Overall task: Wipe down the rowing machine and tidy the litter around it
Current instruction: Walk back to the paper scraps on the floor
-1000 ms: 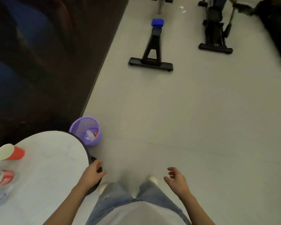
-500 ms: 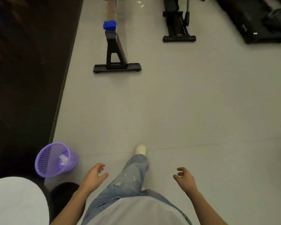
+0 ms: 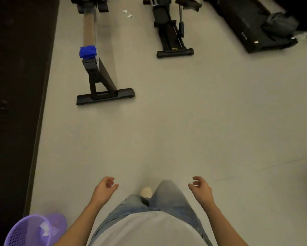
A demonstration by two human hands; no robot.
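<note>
Up at 11 o'clock on the pale grey floor (image 3: 184, 121) sits the long rowing machine with a wooden rail and black T-shaped foot (image 3: 96, 86). Trip risk: the foot's crossbar sticks into the walking path. Purple plastic mesh bin (image 3: 57, 225) is at 7 o'clock by the body, well apart from the litter, so scraps may drop on the carry back. Crumpled blue cloth (image 3: 88, 52) drapes over the rail end and could slide off in a careless grab. Small white paper scraps (image 3: 127, 13) at 12 o'clock are tiny, easy to miss. Left grip (image 3: 104, 190) and right grip (image 3: 201, 190) are both loosely curled and empty. Cloth and machine lie well ahead at 11 o'clock, likely beyond either grip's reach.
</note>
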